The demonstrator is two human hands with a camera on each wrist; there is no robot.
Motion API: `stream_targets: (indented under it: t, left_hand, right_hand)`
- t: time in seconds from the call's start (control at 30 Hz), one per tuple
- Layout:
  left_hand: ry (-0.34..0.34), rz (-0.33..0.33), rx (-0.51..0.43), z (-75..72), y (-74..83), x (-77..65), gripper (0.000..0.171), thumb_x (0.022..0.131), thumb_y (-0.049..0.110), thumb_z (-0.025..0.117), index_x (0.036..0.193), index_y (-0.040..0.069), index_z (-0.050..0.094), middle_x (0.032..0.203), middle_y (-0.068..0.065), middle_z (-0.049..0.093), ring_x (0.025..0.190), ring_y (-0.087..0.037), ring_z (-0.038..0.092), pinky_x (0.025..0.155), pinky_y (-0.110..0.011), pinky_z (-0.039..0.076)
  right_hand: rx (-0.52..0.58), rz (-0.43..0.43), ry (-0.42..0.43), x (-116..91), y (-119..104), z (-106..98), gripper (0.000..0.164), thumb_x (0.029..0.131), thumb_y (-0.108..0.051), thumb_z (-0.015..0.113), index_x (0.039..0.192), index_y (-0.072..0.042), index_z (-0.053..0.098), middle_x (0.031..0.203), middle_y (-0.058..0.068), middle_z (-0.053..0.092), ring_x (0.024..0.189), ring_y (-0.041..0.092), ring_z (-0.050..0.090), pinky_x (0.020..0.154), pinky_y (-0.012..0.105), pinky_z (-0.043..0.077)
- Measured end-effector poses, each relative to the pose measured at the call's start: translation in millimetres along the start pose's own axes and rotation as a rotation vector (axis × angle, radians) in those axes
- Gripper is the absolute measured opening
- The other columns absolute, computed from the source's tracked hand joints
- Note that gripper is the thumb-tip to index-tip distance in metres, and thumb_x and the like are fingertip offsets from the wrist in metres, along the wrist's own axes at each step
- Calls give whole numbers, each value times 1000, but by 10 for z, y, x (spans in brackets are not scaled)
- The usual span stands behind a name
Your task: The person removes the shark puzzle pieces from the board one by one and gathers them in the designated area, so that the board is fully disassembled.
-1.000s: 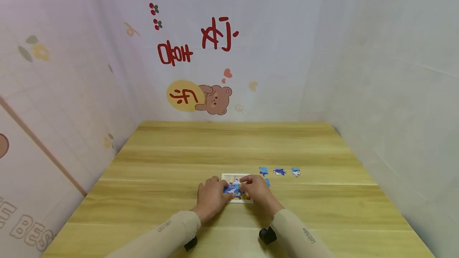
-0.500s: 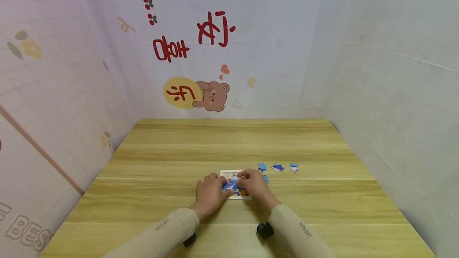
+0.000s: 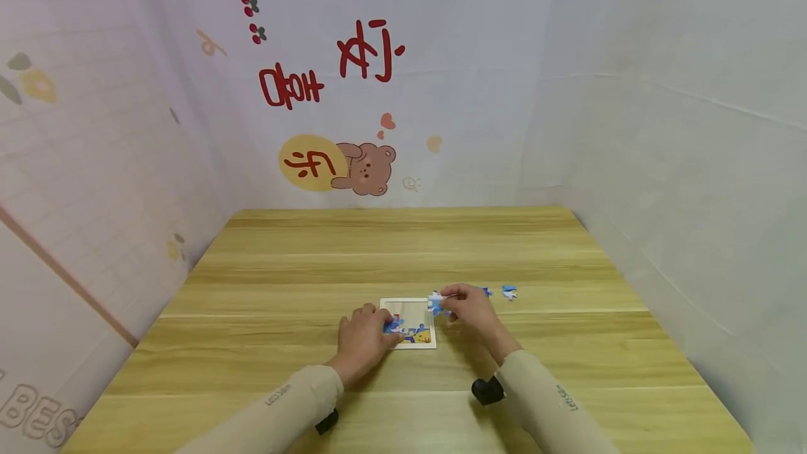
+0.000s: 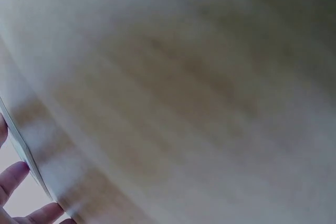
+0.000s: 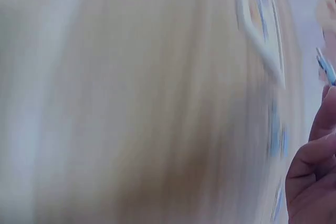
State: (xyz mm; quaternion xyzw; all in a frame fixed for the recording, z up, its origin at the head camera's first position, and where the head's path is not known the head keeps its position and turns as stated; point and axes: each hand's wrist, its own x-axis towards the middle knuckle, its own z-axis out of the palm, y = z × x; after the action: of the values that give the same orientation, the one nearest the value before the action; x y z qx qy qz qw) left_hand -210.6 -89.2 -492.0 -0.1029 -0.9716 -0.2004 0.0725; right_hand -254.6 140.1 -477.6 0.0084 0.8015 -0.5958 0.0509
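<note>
A small white-rimmed puzzle frame [image 3: 412, 347] lies on the wooden table, with blue and yellow pieces in its lower part and bare board above. My left hand [image 3: 364, 338] holds the frame's left side, thumb and index finger reaching over onto the pieces. In the left wrist view, fingertips [image 4: 20, 170] touch the frame's edge. My right hand [image 3: 469, 308] pinches a blue-and-white puzzle piece [image 3: 435, 303] just right of the frame's upper right corner. That piece appears edge-on in the right wrist view, between fingers [image 5: 323, 116]; most of the view is blurred.
Loose puzzle pieces lie beyond the right hand: a blue-and-white piece [image 3: 509, 292] and a dark blue piece [image 3: 487, 291] partly hidden by the hand. White fabric walls [image 3: 479, 125] stand around the table [image 3: 302, 251] at the back and sides.
My right hand has moved right, out of the frame, with the puzzle piece in its fingers. More bare board shows inside the frame. The left hand keeps its place there; the head view has shifted slightly.
</note>
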Motion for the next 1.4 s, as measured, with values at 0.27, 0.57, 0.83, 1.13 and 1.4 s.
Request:
stream_targets:
  t: [0.27, 0.57, 0.83, 1.13, 1.4]
  left_hand:
    - [-11, -18, -9, -6, -32, 1, 38, 81, 43, 80, 105, 14, 73, 108, -11, 62, 104, -34, 57, 85, -57, 40]
    - [-21, -18, -14, 31, -50, -3, 38, 81, 42, 80, 105, 13, 72, 108, -11, 62, 104, -35, 57, 86, -60, 40]
    - [-24, -17, -19, 18, -15, 1, 37, 82, 42, 80, 104, 13, 72, 106, -9, 61, 102, -33, 56, 84, -57, 40]
    - [-46, -34, -24, 15, -13, 33, 39, 80, 43, 81, 104, 13, 72, 103, -6, 60, 98, -30, 55, 82, -51, 39]
    - [-7, -9, -107, -59, -107, 0, 39, 81, 37, 81, 106, 8, 71, 105, -8, 62, 94, -27, 60, 82, -48, 46]
  right_hand:
    - [-87, 125, 101, 10, 265, -656, 25, 93, -11, 66, 115, 1, 66, 83, 7, 65, 66, 18, 59, 56, 30, 44]
    - [-151, 137, 82, -32, 338, -740, 21, 94, -6, 64, 111, 5, 64, 83, 8, 65, 65, 18, 59, 58, 29, 47]
    - [-194, 132, 110, -61, 348, -751, 21, 92, -5, 64, 110, 5, 64, 82, 8, 64, 65, 17, 58, 57, 29, 46]
    - [-178, 41, 99, -38, 233, -610, 27, 95, -10, 63, 117, 5, 65, 90, 14, 64, 64, 19, 58, 56, 28, 47]
    - [-132, -25, 24, -54, -20, -70, 18, 91, -3, 66, 107, 5, 69, 86, 11, 67, 64, 21, 59, 64, 36, 54]
